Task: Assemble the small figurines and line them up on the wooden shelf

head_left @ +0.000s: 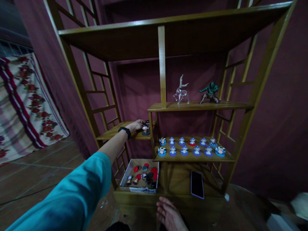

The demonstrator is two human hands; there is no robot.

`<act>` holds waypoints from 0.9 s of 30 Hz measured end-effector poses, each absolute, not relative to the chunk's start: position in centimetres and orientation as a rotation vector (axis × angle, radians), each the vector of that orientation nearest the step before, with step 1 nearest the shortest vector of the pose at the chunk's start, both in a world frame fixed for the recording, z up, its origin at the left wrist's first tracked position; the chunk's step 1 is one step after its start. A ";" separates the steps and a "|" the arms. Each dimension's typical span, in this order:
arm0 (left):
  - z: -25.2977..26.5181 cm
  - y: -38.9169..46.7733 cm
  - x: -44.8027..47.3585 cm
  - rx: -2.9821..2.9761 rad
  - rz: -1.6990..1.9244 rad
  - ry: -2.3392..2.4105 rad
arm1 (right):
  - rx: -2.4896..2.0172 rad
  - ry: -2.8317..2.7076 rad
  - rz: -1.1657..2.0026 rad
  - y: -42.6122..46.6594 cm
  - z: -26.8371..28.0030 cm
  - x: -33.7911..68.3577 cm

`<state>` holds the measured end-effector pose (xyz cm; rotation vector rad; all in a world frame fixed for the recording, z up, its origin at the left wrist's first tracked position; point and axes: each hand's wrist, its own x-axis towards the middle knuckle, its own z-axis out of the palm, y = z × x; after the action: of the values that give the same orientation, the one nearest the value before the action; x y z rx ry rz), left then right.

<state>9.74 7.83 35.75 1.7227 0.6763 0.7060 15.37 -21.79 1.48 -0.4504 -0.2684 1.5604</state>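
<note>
My left hand (137,124), with a dark band on the wrist, reaches onto the left middle shelf (113,132). Its fingertips close on a small dark-haired figurine (147,122) at the right end, partly hidden behind another. That front figurine (145,129), with black hair, red and gold clothing and a dark round base, stands upright near the shelf's edge. My right hand (168,213) is low in front of the cabinet, palm up and fingers apart, with nothing in it. Below the left shelf, an open cardboard box (127,170) holds several loose figurines and red and dark round bases.
Two rows of small figurines (184,150) on blue, purple and red bases fill the right lower shelf. Above them stand a clear deer figure (181,93) and a green-hooded crouching figure (210,93). A phone (197,184) lies on the bottom board. A wooden post (162,64) divides the cabinet.
</note>
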 end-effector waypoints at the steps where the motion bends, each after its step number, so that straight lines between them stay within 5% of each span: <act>1: 35.7 7.8 9.7 1.712 0.721 0.677 | -0.452 -0.269 1.559 -21.9 1.6 15.4; 27: 36.5 2.5 5.2 2.245 0.608 0.860 | -0.673 -0.192 1.683 -20.1 0.4 15.0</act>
<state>5.22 2.47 36.47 2.2454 0.8597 0.6076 15.02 -20.14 0.41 -0.6725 -0.1924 1.6826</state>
